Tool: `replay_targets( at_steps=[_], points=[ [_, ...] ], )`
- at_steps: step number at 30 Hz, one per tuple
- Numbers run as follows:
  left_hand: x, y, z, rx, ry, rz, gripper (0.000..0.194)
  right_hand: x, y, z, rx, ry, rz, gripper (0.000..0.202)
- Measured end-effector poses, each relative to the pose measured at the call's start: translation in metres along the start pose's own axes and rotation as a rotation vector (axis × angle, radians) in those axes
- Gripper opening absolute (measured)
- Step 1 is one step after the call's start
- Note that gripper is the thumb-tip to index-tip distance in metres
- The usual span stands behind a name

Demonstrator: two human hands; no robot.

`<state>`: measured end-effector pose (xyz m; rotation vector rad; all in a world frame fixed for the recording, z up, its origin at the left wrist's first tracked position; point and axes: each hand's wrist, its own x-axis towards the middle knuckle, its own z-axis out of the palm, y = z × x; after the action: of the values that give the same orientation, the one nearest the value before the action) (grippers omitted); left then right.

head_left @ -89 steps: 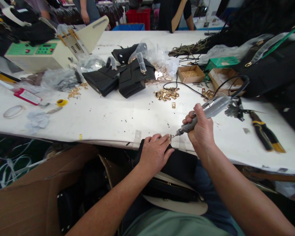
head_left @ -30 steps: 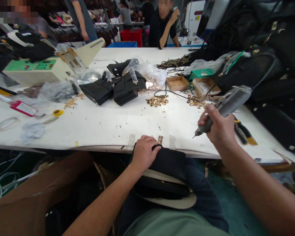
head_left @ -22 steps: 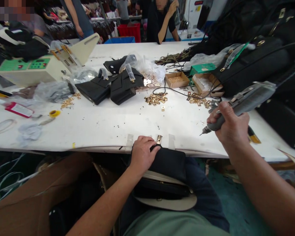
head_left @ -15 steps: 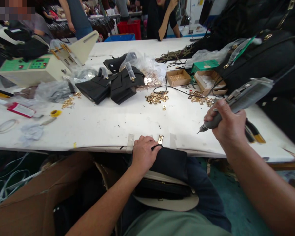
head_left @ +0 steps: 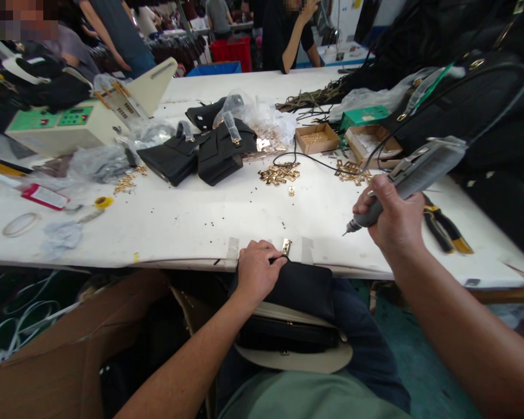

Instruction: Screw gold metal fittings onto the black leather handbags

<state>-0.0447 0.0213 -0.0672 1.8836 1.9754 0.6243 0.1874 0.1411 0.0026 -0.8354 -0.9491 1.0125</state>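
Observation:
My left hand (head_left: pixel 258 269) is closed on the edge of a black leather handbag (head_left: pixel 303 285) that lies in my lap against the table edge. By its fingertips a gold metal clasp plate (head_left: pixel 286 247) sticks out from the bag's edge. The bag's body hangs open below, showing a cream rim and a dark inside. My right hand (head_left: pixel 395 215) grips a grey electric screwdriver (head_left: pixel 419 171), whose bit points down and left, apart from the bag and above the table.
Gold clasp pieces (head_left: pixel 279 173) lie in a pile mid-table. Behind them are small cardboard boxes (head_left: pixel 318 138) and black bags (head_left: pixel 220 152). Pliers (head_left: pixel 448 227) lie right of my right hand. A beige machine (head_left: pixel 65 129) stands at left, and a cardboard carton (head_left: pixel 56 361) below the table edge. People are across the table.
My right hand has brought the screwdriver slightly left, uncovering more of the pliers. My left hand stays on the bag's edge, and the clasp plate tilts a little to the right.

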Motion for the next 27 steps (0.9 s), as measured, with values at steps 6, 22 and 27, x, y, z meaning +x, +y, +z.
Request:
replay_targets(
  at_steps=[6, 22, 27],
  points=[
    [0.001, 0.0, 0.001, 0.012, -0.008, 0.019, 0.005, 0.001, -0.005, -0.002, 0.007, 0.023, -0.007, 0.038],
    [0.008, -0.014, -0.001, -0.049, -0.035, 0.042, 0.01, 0.056, 0.021, -0.048, -0.229, 0.247, -0.039, 0.041],
    [0.008, -0.019, 0.002, -0.09, -0.028, 0.044, 0.013, 0.055, 0.033, -0.049, -0.281, 0.263, 0.006, 0.041]
  ],
)
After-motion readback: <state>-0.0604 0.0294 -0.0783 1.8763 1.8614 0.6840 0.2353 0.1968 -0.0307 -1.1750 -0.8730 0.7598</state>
